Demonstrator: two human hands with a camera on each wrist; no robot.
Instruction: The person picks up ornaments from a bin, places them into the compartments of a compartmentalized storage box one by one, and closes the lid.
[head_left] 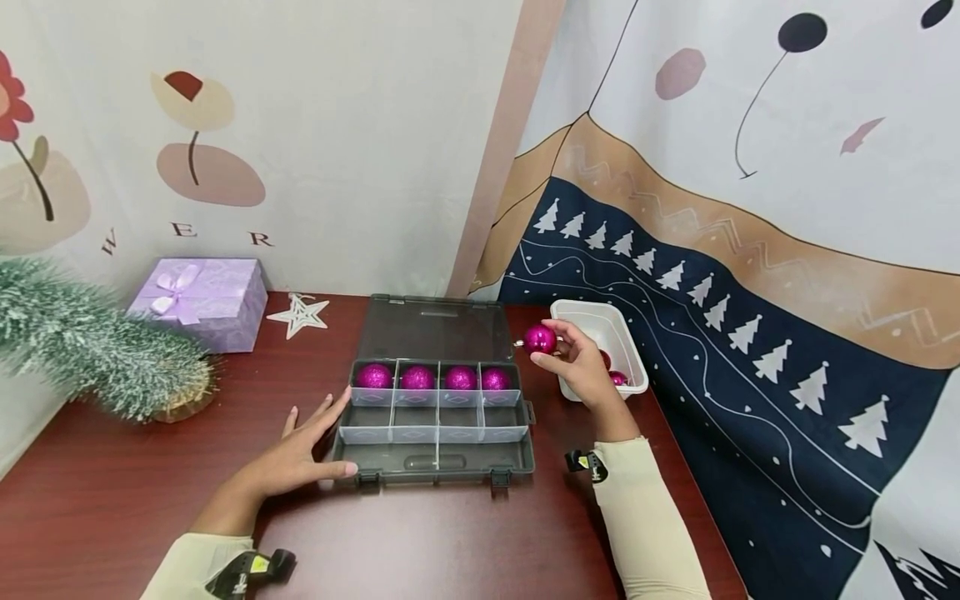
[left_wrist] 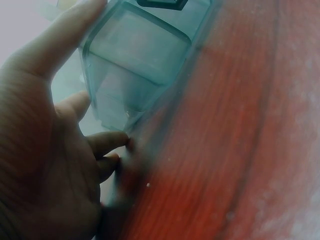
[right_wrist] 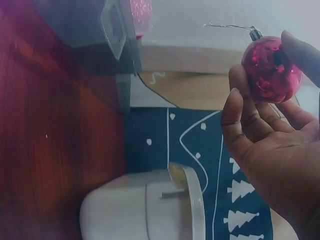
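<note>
Stowing, apparently — right hand (head_left: 583, 367) pinching magenta bauble (head_left: 539, 340), left hand (head_left: 302, 452) spread at organizer (head_left: 380, 457) — empty compartment (head_left: 415, 417) likely needed next!

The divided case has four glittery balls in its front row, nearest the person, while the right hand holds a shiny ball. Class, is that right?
Not quite: the four glittery balls sit in the back row of the divided case, next to the open lid, as the head view shows. The right hand does hold a shiny ball.
</note>
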